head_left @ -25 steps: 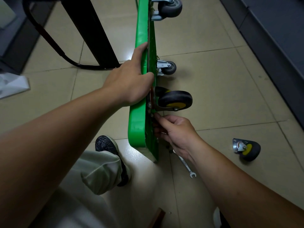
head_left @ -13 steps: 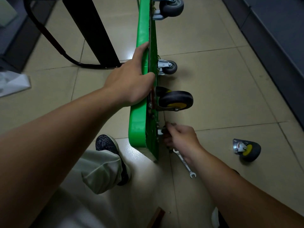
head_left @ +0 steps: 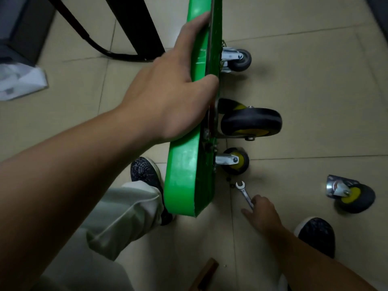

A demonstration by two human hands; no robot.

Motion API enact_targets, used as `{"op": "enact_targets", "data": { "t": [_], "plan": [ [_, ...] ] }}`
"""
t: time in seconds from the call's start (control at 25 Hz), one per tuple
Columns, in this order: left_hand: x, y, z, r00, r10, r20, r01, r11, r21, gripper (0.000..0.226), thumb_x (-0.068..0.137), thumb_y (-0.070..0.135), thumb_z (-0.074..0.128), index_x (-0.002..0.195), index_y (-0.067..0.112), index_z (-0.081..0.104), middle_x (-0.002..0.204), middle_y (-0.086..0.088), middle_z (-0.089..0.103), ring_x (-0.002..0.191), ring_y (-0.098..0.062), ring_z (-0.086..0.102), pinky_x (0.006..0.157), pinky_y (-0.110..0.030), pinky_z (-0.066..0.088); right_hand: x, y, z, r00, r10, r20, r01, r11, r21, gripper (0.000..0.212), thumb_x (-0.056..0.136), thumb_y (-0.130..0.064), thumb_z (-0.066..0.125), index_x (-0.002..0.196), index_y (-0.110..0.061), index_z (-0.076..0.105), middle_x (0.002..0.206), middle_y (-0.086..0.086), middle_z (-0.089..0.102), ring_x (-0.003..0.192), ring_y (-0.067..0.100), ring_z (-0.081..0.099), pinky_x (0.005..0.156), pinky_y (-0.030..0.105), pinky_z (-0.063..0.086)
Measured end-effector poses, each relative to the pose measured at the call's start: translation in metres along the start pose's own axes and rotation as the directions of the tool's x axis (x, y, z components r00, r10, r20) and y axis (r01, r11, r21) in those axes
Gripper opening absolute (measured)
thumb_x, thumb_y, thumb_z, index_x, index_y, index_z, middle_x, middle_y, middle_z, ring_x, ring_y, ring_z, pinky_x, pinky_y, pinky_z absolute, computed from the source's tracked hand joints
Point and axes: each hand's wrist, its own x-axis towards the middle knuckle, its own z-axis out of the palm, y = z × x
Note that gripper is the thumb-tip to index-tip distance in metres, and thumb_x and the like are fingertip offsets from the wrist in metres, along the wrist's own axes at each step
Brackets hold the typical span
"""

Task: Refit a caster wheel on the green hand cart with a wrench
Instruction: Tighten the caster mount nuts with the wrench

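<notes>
Steel wrench (head_left: 243, 191), pinched by the right hand (head_left: 261, 213), wants a fuller grip before lifting; the left hand (head_left: 172, 95) clamps the cart (head_left: 186, 177) upright.

I log beige floor tiles (head_left: 315, 106) with thin grout lines, dimly lit. Grey cabinet (head_left: 19, 28) at 10 o'clock, white bag (head_left: 21, 82) at 9, wooden piece (head_left: 206, 274) at 6.

R hand (head_left: 261, 213) off cart (head_left: 184, 175), grips wrench (head_left: 243, 191)
</notes>
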Motion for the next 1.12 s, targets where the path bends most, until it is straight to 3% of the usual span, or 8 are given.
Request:
{"op": "enact_targets", "data": {
  "t": [0.12, 0.32, 0.56, 0.68, 0.84, 0.92, 1.0, 1.12],
  "plan": [
    [0.0, -0.001, -0.001, 1.0, 0.005, 0.013, -0.005, 1.0, 0.002, 0.081, 0.083, 0.04, 0.045, 0.157, 0.047, 0.012, 0.089, 0.012, 0.054, 0.066, -0.014, 0.055, 0.058, -0.036, 0.042, 0.006, 0.004, 0.009, 1.0, 0.016, -0.008, -0.016, 1.0, -0.005, 0.036, 0.081, -0.036, 0.078, 0.1, -0.012, 0.058, 0.102, 0.009, 0.058, 0.1, 0.03, 0.058, 0.081, 0.036, 0.05],
    [-0.001, -0.001, 0.0, 1.0, -0.001, -0.008, 0.001, 1.0, -0.006, 0.082, 0.081, 0.04, 0.047, 0.156, 0.05, 0.014, 0.093, 0.012, 0.055, 0.072, -0.013, 0.054, 0.066, -0.04, 0.045, 0.015, 0.007, 0.019, 0.992, -0.079, -0.102, 0.075, 0.996, -0.04, 0.023, 0.082, -0.003, 0.069, 0.091, -0.012, 0.049, 0.099, 0.013, 0.056, 0.096, 0.036, 0.057, 0.074, 0.037, 0.044],
    [-0.001, -0.003, 0.0, 1.0, 0.001, -0.009, -0.001, 1.0, -0.003, 0.082, 0.082, 0.04, 0.048, 0.156, 0.049, 0.014, 0.099, 0.008, 0.057, 0.074, -0.016, 0.056, 0.07, -0.042, 0.048, 0.014, 0.015, 0.023, 0.991, 0.034, -0.129, -0.018, 0.993, 0.12, 0.022, 0.084, -0.006, 0.068, 0.087, -0.013, 0.048, 0.082, 0.007, 0.056, 0.078, 0.03, 0.057, 0.065, 0.029, 0.04],
    [-0.001, -0.001, 0.0, 1.0, -0.003, -0.006, 0.003, 1.0, 0.012, 0.082, 0.082, 0.04, 0.048, 0.156, 0.049, 0.014, 0.1, 0.007, 0.058, 0.075, -0.016, 0.056, 0.07, -0.044, 0.049, 0.015, 0.017, 0.026, 0.998, 0.001, -0.057, 0.006, 0.992, 0.126, 0.019, 0.082, -0.006, 0.067, 0.082, -0.014, 0.049, 0.087, 0.014, 0.061, 0.086, 0.036, 0.061, 0.068, 0.033, 0.044],
    [0.0, 0.004, 0.0, 1.0, -0.009, -0.012, 0.009, 1.0, 0.006, 0.08, 0.088, 0.036, 0.052, 0.156, 0.05, 0.013, 0.093, 0.012, 0.058, 0.073, -0.017, 0.058, 0.064, -0.035, 0.046, 0.009, 0.012, -0.003, 0.972, -0.194, 0.134, 0.211, 0.97, -0.122, 0.019, 0.088, -0.022, 0.062, 0.082, -0.02, 0.044, 0.1, 0.011, 0.054, 0.1, 0.034, 0.059, 0.076, 0.032, 0.044],
    [0.001, 0.007, -0.001, 0.999, -0.036, -0.015, 0.036, 0.999, 0.028, 0.08, 0.093, 0.033, 0.055, 0.156, 0.052, 0.01, 0.112, 0.003, 0.063, 0.089, -0.029, 0.062, 0.071, -0.036, 0.044, 0.001, 0.003, -0.045, 0.926, -0.328, 0.186, 0.365, 0.905, -0.22, 0.012, 0.091, -0.022, 0.059, 0.092, -0.016, 0.049, 0.104, 0.007, 0.044, 0.099, 0.033, 0.059, 0.078, 0.032, 0.044],
    [0.002, 0.011, -0.001, 0.999, -0.036, -0.011, 0.037, 0.997, 0.066, 0.081, 0.093, 0.033, 0.054, 0.157, 0.05, 0.006, 0.141, -0.008, 0.056, 0.111, -0.039, 0.06, 0.084, -0.038, 0.043, -0.015, -0.01, -0.101, 0.891, -0.435, 0.13, 0.454, 0.861, -0.229, 0.011, 0.09, -0.021, 0.06, 0.098, -0.015, 0.054, 0.108, 0.006, 0.044, 0.095, 0.034, 0.06, 0.076, 0.035, 0.044],
    [0.003, 0.016, 0.002, 1.0, -0.007, -0.007, 0.008, 0.999, 0.044, 0.081, 0.092, 0.036, 0.051, 0.158, 0.047, 0.006, 0.149, -0.012, 0.05, 0.122, -0.04, 0.056, 0.093, -0.042, 0.044, -0.067, -0.034, -0.174, 0.834, -0.525, -0.172, 0.522, 0.851, -0.066, 0.013, 0.091, -0.028, 0.064, 0.084, -0.024, 0.054, 0.09, -0.005, 0.049, 0.079, 0.017, 0.057, 0.067, 0.029, 0.04]
  ]
}}
